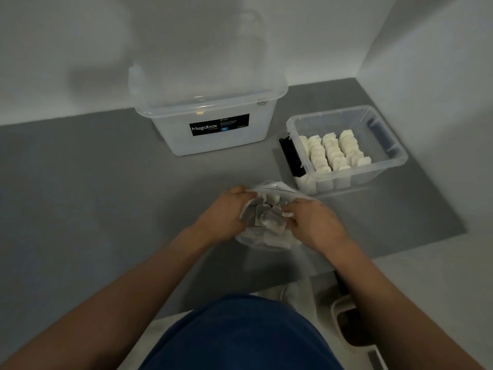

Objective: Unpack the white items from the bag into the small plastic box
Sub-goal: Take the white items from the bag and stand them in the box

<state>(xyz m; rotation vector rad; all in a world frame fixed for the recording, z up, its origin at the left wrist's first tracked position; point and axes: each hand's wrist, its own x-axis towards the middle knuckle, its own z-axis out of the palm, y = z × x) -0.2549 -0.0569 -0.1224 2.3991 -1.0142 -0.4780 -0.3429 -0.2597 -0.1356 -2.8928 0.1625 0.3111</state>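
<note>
A clear plastic bag [269, 243] lies on the grey table in front of me, holding several white items [272, 220]. My left hand [224, 212] grips the bag's left rim. My right hand [310, 222] is at the bag's right side, with its fingers curled at the opening among the white items. The small clear plastic box [386, 166] stands to the right and further back, with three rows of white items [333, 153] packed inside it.
A larger clear box [208, 121] with a lid and a black "Megabox" label stands at the back, against the wall. A black clip [292, 156] sticks out on the small box's left end. The table's front edge is near my body.
</note>
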